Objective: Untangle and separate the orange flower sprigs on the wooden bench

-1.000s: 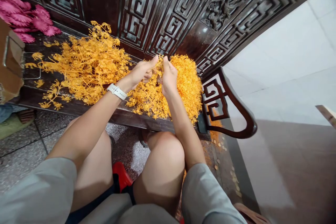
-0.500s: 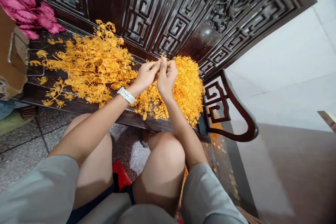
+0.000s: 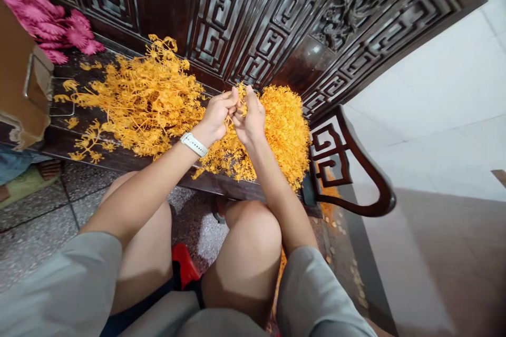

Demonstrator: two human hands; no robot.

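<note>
My left hand [image 3: 217, 116] and my right hand [image 3: 252, 118] meet above the dark wooden bench [image 3: 221, 185]. Both are closed, their fingertips pinching a small yellow-orange artificial flower sprig [image 3: 242, 96] between them. Fingers partly cover the sprig, so its full shape is hidden. To the left lies a loose heap of yellow-orange branching stems [image 3: 146, 100] with small frilly heads. A denser pile of yellow-orange flower pieces [image 3: 286, 134] sits beside and behind my right hand, spreading beneath both wrists. A pale watch strap [image 3: 194, 144] is around my left wrist.
A torn cardboard box [image 3: 23, 79] stands at the bench's left end, near pink artificial flowers [image 3: 67, 31]. The carved backrest [image 3: 245, 16] rises behind, and a curved armrest [image 3: 367, 189] closes the right end. A red object [image 3: 185, 263] shows between my legs.
My fingertips have moved slightly apart, and more of the sprig shows between them. My right hand has turned, with its fingers opening a little. The whole view has shifted slightly.
</note>
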